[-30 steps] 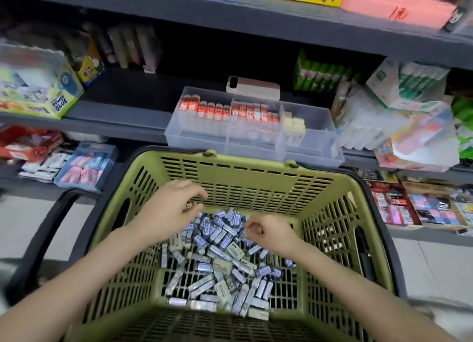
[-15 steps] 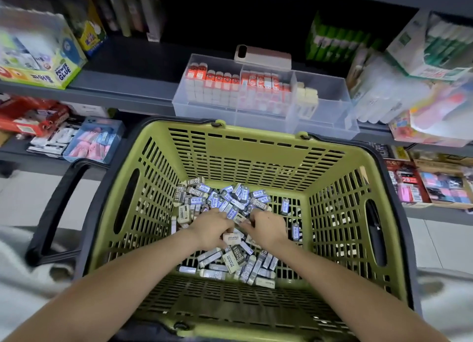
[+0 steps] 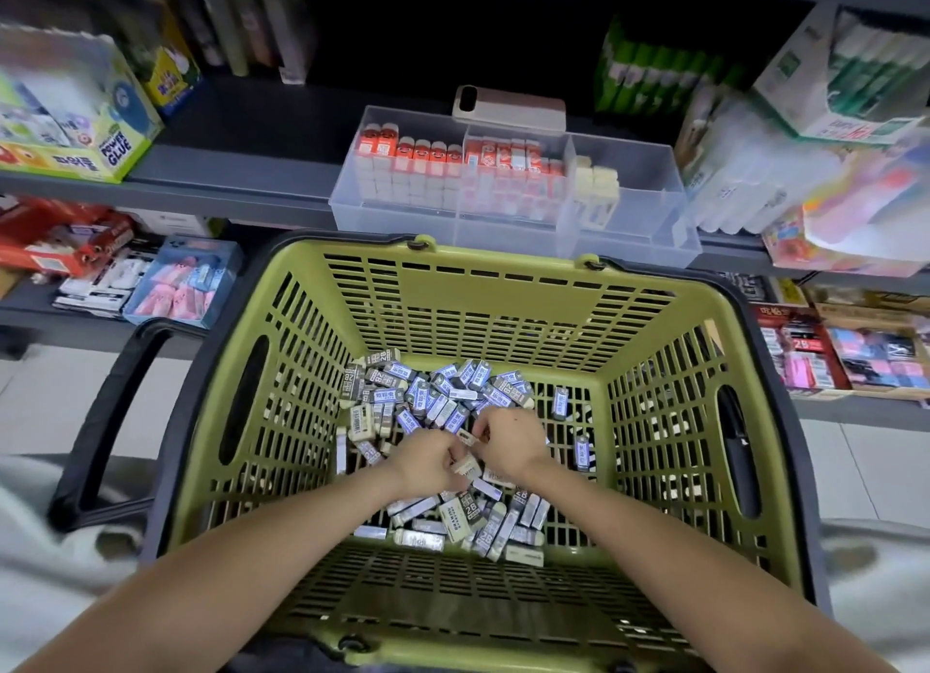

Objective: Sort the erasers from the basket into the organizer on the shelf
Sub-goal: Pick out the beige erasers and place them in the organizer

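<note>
Dozens of erasers (image 3: 433,395) surround the left hand (image 3: 428,458) and right hand (image 3: 511,441), each pinching some inside the basket (image 3: 503,264); seemingly gathering. Next, lift them beyond the hands into the organizer (image 3: 629,209) on the shelf (image 3: 241,169).

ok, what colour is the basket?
The basket is olive green; it shows best in the head view.
</note>
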Tool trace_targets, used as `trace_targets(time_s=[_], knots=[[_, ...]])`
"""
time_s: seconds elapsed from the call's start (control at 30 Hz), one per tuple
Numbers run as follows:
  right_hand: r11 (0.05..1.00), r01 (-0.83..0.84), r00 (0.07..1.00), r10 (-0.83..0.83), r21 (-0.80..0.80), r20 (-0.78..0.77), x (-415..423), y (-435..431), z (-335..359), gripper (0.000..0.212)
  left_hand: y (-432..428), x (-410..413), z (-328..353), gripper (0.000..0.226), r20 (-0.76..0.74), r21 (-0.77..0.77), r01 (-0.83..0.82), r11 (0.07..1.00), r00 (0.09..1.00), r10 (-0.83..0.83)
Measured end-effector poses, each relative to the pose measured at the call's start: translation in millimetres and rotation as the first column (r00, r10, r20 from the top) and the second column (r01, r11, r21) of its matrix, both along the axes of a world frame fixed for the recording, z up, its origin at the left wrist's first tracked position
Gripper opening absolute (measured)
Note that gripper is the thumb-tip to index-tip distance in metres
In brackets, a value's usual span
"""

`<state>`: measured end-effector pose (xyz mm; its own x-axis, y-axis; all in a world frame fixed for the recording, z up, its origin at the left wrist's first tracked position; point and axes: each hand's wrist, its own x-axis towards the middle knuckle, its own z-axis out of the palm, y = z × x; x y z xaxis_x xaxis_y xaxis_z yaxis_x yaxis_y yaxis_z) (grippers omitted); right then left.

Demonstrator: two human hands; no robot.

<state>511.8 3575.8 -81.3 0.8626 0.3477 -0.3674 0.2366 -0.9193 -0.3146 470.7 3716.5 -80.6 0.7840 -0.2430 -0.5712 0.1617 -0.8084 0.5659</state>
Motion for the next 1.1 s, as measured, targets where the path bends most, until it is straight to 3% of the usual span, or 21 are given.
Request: trace_targets(time_s=[0.1,0.17,0.27,0.33,0.47,0.57,0.63,0.7,0.77,0.87,0.9,1.0,1.1], knots=[[0.999,0.001,0.998,0.001,0.034,-0.067,8,-14,0,0.023,1,2,2,0.011,-0.177,-0.140,-0.284,0.949,0.950,0.258],[0.998,-0.064,0.988,0.064,0.000,-0.140,8,-19,0,0.032,3,6,7,0.014,-0.338,-0.205,-0.503,0.840,0.841,0.422],[0.987,-0.134,0.987,0.125,-0.089,-0.101,1,-11,-3,0.039,9,12,15,0.017,-0.524,-0.238,-0.735,0.635,0.648,0.553],[0.986,-0.138,0.990,0.135,-0.090,-0.042,-4,-3,-4,0.037,13,14,18,0.021,-0.575,-0.245,-0.808,0.535,0.566,0.591],[0.988,-0.152,0.988,0.152,-0.024,0.001,-9,3,2,0.027,20,11,18,0.025,-0.613,-0.254,-0.854,0.453,0.505,0.608],[0.981,0.076,0.997,-0.073,0.178,-0.023,2,0,16,0.024,20,14,23,0.008,-0.680,-0.269,-0.895,0.356,0.439,0.588],[0.871,0.305,0.942,-0.217,0.386,-0.254,10,-2,31,0.023,21,18,24,0.019,-0.756,-0.252,-0.942,0.221,0.334,0.563],[0.729,0.449,0.851,-0.173,0.516,-0.497,10,0,46,0.024,20,22,27,0.029,-0.842,-0.252,-0.960,0.118,0.278,0.463],[0.699,0.427,0.836,-0.065,0.573,-0.545,7,3,53,0.022,17,23,29,0.036,-0.894,-0.248,-0.965,0.088,0.263,0.364],[0.673,0.375,0.860,0.004,0.637,-0.510,-1,1,58,0.009,11,20,32,0.035,-0.928,-0.243,-0.963,0.113,0.265,0.261],[0.667,0.372,0.871,-0.011,0.646,-0.491,-3,-3,59,0.004,10,19,32,0.030,-0.930,-0.254,-0.958,0.130,0.279,0.237],[0.699,0.338,0.912,-0.077,0.630,-0.403,-12,-15,50,0.032,5,15,32,0.015,-0.927,-0.263,-0.943,0.203,0.305,0.219],[0.790,0.260,0.966,-0.218,0.555,-0.143,-25,-14,33,0.031,2,13,33,0.008,-0.933,-0.241,-0.942,0.232,0.291,0.212]])
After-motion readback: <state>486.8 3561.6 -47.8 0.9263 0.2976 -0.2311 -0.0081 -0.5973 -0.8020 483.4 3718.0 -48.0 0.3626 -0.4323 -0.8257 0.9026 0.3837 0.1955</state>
